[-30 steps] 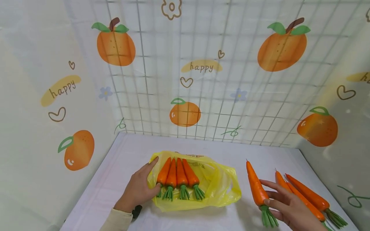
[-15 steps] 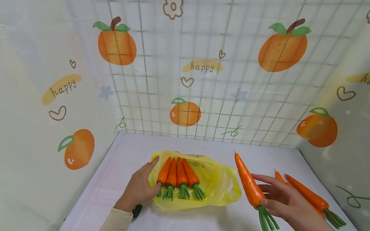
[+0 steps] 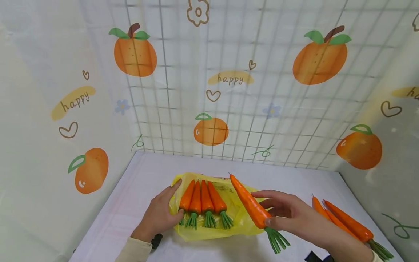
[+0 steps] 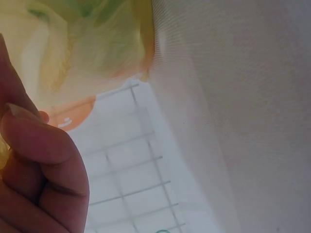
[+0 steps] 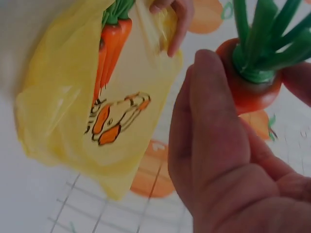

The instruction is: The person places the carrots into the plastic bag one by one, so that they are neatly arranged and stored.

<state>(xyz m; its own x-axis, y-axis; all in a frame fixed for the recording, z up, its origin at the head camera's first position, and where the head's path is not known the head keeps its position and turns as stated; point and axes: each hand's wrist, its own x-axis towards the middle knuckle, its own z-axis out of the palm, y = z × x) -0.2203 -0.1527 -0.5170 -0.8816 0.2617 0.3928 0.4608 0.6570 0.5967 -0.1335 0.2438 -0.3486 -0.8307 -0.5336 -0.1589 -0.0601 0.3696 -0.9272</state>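
My left hand (image 3: 160, 213) holds the left edge of a yellow plastic bag (image 3: 242, 223), thumb in front of the opening and fingers behind it. Inside the bag several orange carrots (image 3: 206, 198) lie side by side, tips pointing away and green stems toward me. My right hand (image 3: 292, 214) pinches another carrot (image 3: 250, 203) near its stem end, tilted with the tip up and left. In the head view this carrot overlaps the right part of the bag. The right wrist view shows its round top (image 5: 250, 94) between thumb and fingers, with the bag (image 5: 53, 102) beyond.
More carrots (image 3: 350, 220) lie on the white table (image 3: 150, 165) at the right. A white curtain (image 3: 229, 109) printed with oranges surrounds the table at the back and sides. Part of a black object (image 3: 312, 256) shows under my right forearm.
My right hand has moved left with its carrot, from near the carrots at the right to in front of the bag's right part. My left hand has stayed at the bag's edge.
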